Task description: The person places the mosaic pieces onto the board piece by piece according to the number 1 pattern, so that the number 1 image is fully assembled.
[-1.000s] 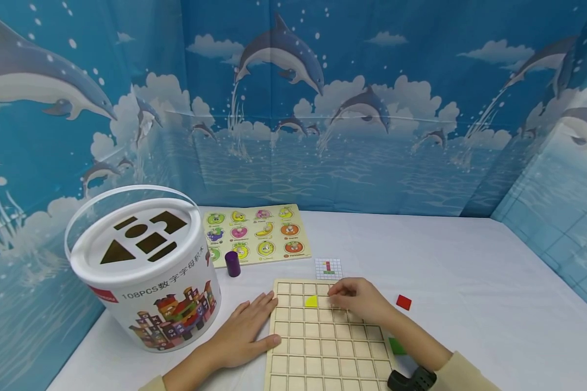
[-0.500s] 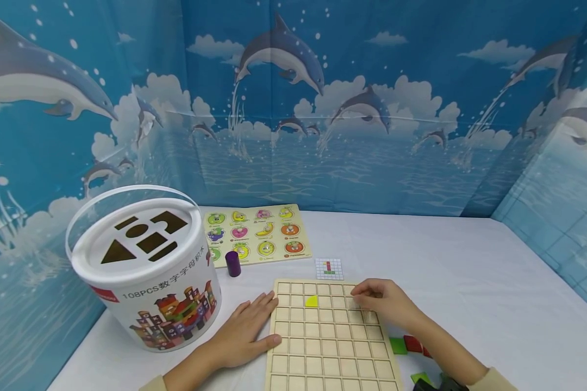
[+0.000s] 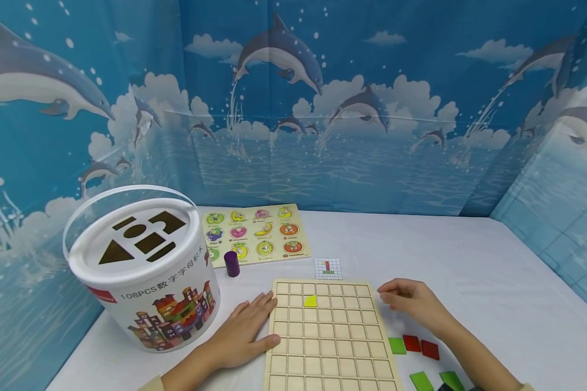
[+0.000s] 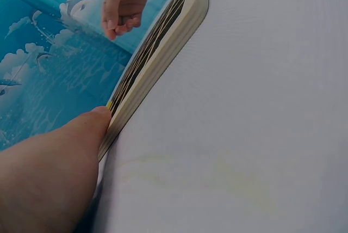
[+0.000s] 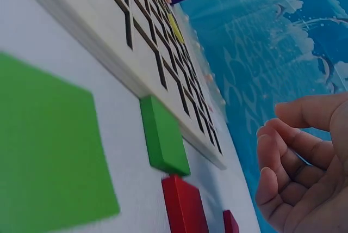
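Observation:
My left hand (image 3: 244, 332) lies flat at the left edge of a wooden grid board (image 3: 330, 347), its fingertips and thumb against the rim. One yellow quarter-round tile (image 3: 310, 301) sits in a cell of the second row. Just off the board's right edge is my right hand (image 3: 414, 303), over the white cloth. Its fingers (image 5: 269, 151) curl loosely in the right wrist view, with nothing between them. Below it, a red tile (image 5: 231, 222) shows there but is hidden by the hand in the head view.
Right of the board lie two red tiles (image 3: 430, 349) and several green tiles (image 3: 397, 346). Behind it is a small pattern card (image 3: 328, 269). At left stand a white block bucket (image 3: 168, 309), a purple cylinder (image 3: 232, 264) and a fruit puzzle board (image 3: 300, 217).
My right hand has moved right, from over the board's upper cells to beyond its right edge. The left hand and the yellow tile have stayed in place.

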Available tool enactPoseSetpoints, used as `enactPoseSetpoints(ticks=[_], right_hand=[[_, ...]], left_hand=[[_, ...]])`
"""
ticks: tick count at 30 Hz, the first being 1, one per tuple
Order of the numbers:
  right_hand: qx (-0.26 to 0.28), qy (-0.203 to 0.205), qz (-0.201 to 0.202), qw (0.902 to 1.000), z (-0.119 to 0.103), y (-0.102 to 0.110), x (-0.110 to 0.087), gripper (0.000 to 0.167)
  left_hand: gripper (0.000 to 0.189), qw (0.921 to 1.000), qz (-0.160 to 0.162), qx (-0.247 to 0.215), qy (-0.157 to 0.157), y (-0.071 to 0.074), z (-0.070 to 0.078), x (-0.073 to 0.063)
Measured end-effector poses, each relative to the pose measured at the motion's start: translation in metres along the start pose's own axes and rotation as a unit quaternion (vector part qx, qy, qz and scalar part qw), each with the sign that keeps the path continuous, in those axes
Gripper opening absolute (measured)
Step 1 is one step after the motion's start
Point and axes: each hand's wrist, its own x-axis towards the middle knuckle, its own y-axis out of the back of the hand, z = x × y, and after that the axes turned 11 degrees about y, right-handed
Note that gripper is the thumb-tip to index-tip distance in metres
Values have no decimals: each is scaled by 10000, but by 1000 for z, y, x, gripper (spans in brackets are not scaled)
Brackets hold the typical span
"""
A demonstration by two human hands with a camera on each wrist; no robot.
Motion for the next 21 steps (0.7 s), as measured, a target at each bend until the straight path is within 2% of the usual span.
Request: enactPoseSetpoints(ticks=[10, 21], right_hand=[[-585, -469, 441, 9962, 15, 21, -4, 36], [-790, -640, 569, 9932, 31, 38, -4, 40]], left_hand=[[77, 10000, -7, -2, -6, 2, 1, 0], [77, 10000, 10, 25, -21, 1, 2, 1]])
